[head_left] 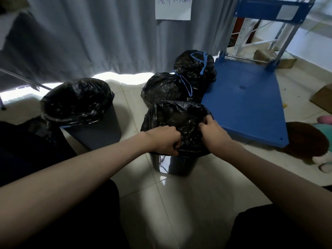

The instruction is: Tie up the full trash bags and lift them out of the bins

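A glossy dark bin (pixel 172 165) stands on the tiled floor in front of me, lined with a black trash bag (pixel 177 116) whose mouth is still spread over the rim. My left hand (pixel 164 141) grips the near left edge of that bag with curled fingers. My right hand (pixel 212 133) pinches the bag's near right edge. A second grey bin (pixel 100 132) sits to the left, its black bag (pixel 77 100) open over the rim. Two tied black bags with blue drawstrings lie behind: the nearer tied bag (pixel 165 88) and the farther tied bag (pixel 195 66).
A blue platform cart (pixel 248 103) lies right of the bins, its handle frame rising at the back. Grey curtains hang behind. Plush toys (pixel 309 141) and a cardboard box (pixel 323 97) lie at the right. My dark trouser legs fill the bottom corners.
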`<state>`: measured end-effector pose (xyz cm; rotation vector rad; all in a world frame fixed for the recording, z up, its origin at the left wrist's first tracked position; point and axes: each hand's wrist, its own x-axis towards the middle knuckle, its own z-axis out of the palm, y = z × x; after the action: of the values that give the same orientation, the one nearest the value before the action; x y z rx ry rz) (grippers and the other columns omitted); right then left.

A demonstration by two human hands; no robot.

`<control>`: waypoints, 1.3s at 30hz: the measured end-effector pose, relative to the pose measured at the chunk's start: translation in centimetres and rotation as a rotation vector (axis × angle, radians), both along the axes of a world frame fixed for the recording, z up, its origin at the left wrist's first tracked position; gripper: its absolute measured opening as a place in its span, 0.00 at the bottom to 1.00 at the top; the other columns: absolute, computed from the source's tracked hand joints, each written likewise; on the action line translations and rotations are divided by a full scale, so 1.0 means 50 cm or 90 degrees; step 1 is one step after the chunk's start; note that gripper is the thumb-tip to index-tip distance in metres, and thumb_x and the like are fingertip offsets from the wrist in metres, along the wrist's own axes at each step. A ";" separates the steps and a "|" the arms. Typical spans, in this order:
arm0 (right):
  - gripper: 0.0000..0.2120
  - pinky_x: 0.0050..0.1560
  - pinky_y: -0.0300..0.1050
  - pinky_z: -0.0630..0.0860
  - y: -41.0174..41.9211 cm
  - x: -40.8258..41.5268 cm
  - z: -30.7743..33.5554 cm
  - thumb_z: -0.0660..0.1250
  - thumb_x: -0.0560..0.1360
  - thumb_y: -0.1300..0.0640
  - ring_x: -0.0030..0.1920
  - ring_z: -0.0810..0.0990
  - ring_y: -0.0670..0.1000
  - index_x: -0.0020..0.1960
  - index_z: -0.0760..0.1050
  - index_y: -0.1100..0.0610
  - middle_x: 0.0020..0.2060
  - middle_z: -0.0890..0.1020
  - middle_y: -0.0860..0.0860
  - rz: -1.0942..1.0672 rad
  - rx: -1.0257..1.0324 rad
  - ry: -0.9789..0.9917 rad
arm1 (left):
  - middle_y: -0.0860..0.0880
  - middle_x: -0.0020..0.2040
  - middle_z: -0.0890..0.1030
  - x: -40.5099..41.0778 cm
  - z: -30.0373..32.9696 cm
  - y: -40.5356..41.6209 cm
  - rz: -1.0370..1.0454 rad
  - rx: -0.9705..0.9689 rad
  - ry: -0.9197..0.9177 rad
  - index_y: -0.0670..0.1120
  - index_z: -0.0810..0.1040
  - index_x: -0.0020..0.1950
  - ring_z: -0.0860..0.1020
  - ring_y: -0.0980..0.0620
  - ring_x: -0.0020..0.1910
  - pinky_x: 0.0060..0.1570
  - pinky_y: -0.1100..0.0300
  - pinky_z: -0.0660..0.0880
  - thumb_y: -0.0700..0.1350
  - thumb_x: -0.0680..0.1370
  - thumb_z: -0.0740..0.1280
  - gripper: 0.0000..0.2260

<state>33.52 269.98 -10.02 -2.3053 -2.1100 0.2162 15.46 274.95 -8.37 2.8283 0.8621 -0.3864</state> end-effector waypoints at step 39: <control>0.46 0.75 0.56 0.59 0.225 -0.348 0.020 0.71 0.70 0.38 0.78 0.52 0.61 0.79 0.52 0.51 0.79 0.44 0.59 0.356 -0.210 -0.018 | 0.42 0.71 0.69 -0.312 0.037 0.015 0.527 0.193 0.260 0.46 0.66 0.73 0.67 0.40 0.70 0.68 0.44 0.64 0.77 0.68 0.58 0.45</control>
<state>16.11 281.24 -9.04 -1.7806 -2.8742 0.5729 -0.16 275.68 -6.55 2.3321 2.1928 -0.7444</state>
